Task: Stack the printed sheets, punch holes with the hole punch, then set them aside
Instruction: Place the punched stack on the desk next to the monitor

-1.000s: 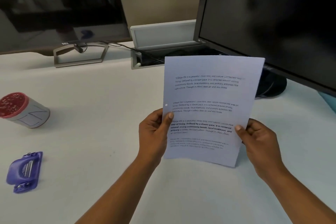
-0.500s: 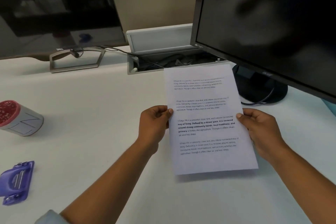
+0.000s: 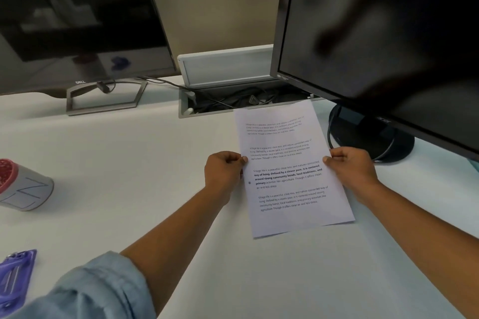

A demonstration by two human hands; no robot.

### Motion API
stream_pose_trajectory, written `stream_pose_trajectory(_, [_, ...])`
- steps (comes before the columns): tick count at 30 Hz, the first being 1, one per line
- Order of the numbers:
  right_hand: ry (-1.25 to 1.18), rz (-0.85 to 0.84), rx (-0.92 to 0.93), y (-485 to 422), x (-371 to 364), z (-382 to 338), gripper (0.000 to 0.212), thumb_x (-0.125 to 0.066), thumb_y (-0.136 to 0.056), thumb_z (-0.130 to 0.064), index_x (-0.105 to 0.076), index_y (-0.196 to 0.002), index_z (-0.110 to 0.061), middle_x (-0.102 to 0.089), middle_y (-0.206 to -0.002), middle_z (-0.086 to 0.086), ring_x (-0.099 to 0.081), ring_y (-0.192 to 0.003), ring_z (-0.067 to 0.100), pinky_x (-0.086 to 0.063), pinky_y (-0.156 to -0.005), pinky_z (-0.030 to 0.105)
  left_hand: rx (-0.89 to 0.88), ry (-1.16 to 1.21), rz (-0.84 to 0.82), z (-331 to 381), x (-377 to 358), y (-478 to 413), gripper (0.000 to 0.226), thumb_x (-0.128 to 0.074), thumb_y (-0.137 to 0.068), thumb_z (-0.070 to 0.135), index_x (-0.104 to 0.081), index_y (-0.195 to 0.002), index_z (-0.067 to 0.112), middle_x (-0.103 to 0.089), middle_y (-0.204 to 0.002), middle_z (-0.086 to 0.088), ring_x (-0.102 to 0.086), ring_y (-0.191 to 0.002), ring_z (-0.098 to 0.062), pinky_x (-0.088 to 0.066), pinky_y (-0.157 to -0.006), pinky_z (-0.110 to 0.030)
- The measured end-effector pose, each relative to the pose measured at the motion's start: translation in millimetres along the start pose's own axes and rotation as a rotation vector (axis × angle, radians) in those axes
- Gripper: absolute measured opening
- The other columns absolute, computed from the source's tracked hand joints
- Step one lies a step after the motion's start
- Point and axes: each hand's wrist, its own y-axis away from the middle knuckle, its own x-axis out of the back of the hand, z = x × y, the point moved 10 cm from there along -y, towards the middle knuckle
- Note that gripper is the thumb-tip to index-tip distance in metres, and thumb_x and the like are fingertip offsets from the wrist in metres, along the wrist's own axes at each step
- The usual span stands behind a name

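The stack of printed sheets [image 3: 290, 171] lies nearly flat on the white desk [image 3: 129, 158], right of centre, its far end reaching the cable tray. One punched hole shows near its left edge. My left hand [image 3: 224, 173] pinches the left edge at mid-height. My right hand [image 3: 353, 168] pinches the right edge opposite. The purple hole punch [image 3: 14, 277] lies at the desk's near left corner, far from both hands.
A grey cylinder with a red top [image 3: 20, 184] lies on its side at the left. A Dell monitor [image 3: 77, 21] stands at the back left, a second black monitor [image 3: 388, 33] with round base [image 3: 368, 134] at the right. An open cable tray [image 3: 241, 101] sits between them.
The sheets went from held upright in the air to lowered almost flat on the desk and pushed away from me. Both hands kept their grip on the side edges.
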Motion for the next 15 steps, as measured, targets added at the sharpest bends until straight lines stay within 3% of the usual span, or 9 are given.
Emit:
stream_pose_trajectory(5, [0.159, 0.019, 0.060, -10.4, -0.4, -9.3, 0.005, -0.071, -0.085, -0.013, -0.069, -0.086, -0.017, -0.071, -0.078, -0.002, -0.068, -0.074, 0.016, -0.050, -0.067, 0.026, -0.008, -0.087, 0.012, 0.5, -4.6, -12.7, 0.011, -0.074, -0.085, 0.015, -0.072, -0.078, 0.007, -0.075, -0.078, -0.011, -0.063, -0.062, -0.021, -0.059, -0.072, -0.038])
stream_pose_trajectory(8, [0.198, 0.031, 0.072, -14.0, -1.5, -9.7, 0.005, -0.071, -0.085, -0.014, -0.071, -0.090, -0.013, -0.073, -0.081, 0.002, -0.068, -0.076, 0.017, -0.053, -0.071, 0.028, -0.056, -0.199, 0.032, 5.0, -5.3, -16.6, 0.010, -0.075, -0.085, 0.019, -0.072, -0.076, 0.014, -0.075, -0.079, -0.005, -0.069, -0.068, -0.025, -0.060, -0.073, -0.036])
stream_pose_trajectory(12, [0.250, 0.068, 0.106, -14.5, -1.2, -10.2, 0.012, -0.071, -0.085, -0.014, -0.072, -0.095, -0.008, -0.072, -0.081, 0.005, -0.063, -0.070, 0.011, -0.045, -0.066, 0.021, -0.089, -0.272, 0.043, 6.0, -7.2, -18.1, 0.009, -0.076, -0.083, 0.021, -0.074, -0.082, 0.013, -0.075, -0.081, -0.003, -0.072, -0.076, -0.026, -0.060, -0.076, -0.037])
stream_pose_trajectory(15, [0.272, 0.073, 0.109, -14.0, -1.0, -11.8, 0.015, -0.071, -0.085, -0.014, -0.072, -0.098, -0.006, -0.074, -0.086, 0.008, -0.063, -0.072, 0.015, -0.045, -0.072, 0.024, -0.115, -0.300, 0.045, 6.8, -7.2, -19.1, 0.010, -0.075, -0.083, 0.021, -0.072, -0.083, 0.012, -0.073, -0.079, -0.002, -0.070, -0.075, -0.025, -0.058, -0.074, -0.035])
